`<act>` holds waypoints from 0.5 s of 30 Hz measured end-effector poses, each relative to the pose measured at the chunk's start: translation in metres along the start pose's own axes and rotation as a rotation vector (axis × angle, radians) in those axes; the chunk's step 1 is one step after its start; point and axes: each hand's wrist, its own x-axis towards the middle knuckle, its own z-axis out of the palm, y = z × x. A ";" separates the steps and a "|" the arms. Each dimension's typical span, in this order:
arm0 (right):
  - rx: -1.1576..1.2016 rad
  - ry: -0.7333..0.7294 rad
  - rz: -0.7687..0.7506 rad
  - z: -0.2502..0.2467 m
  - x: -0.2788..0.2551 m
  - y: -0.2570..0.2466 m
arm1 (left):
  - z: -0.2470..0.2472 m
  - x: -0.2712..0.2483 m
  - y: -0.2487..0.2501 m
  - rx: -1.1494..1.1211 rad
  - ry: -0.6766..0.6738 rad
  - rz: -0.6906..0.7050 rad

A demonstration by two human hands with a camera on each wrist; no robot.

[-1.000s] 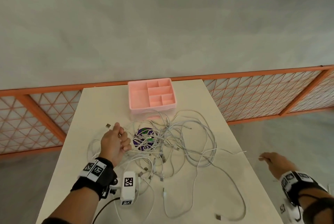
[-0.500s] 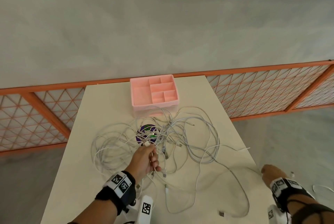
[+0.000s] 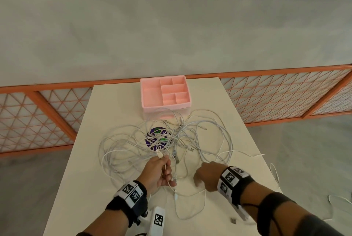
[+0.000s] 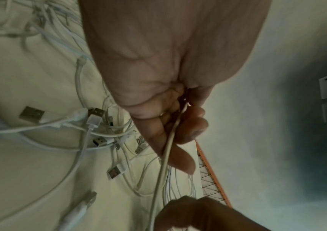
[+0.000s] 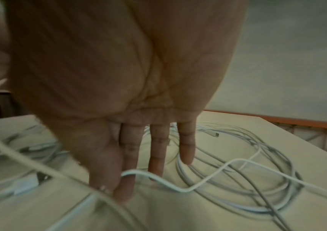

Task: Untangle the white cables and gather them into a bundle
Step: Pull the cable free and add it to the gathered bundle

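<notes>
A tangle of white cables (image 3: 190,140) sprawls over the middle of the cream table (image 3: 114,106), with several USB plugs (image 4: 32,114) among the strands. My left hand (image 3: 160,171) grips one white cable (image 4: 166,156) in curled fingers, its plug end (image 3: 159,154) sticking out above the fist. That cable runs down from the fist toward the table's near edge. My right hand (image 3: 205,176) hovers just right of the left, fingers (image 5: 156,150) straight and pointing down among loose strands (image 5: 178,187), gripping nothing.
A pink compartment tray (image 3: 146,102) stands at the table's far edge behind the tangle. A purple round sticker (image 3: 152,138) lies under the cables. One loose plug (image 3: 233,221) rests near the front right edge. An orange lattice fence (image 3: 285,91) runs behind the table.
My left hand pulled back toward me with a cable end in its grip. The right hand came in from off the table's right side to just beside the left.
</notes>
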 end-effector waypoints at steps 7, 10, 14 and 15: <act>0.054 0.027 -0.010 -0.008 0.005 0.002 | 0.000 -0.006 -0.002 0.043 -0.052 0.005; 0.266 0.152 -0.067 -0.026 0.005 0.010 | 0.005 -0.008 -0.002 0.084 -0.127 -0.028; 0.510 0.352 -0.140 -0.041 0.009 0.013 | 0.019 -0.009 -0.006 0.149 -0.215 -0.077; 0.549 0.398 -0.161 -0.042 0.009 0.011 | 0.022 -0.008 -0.007 0.126 -0.196 -0.076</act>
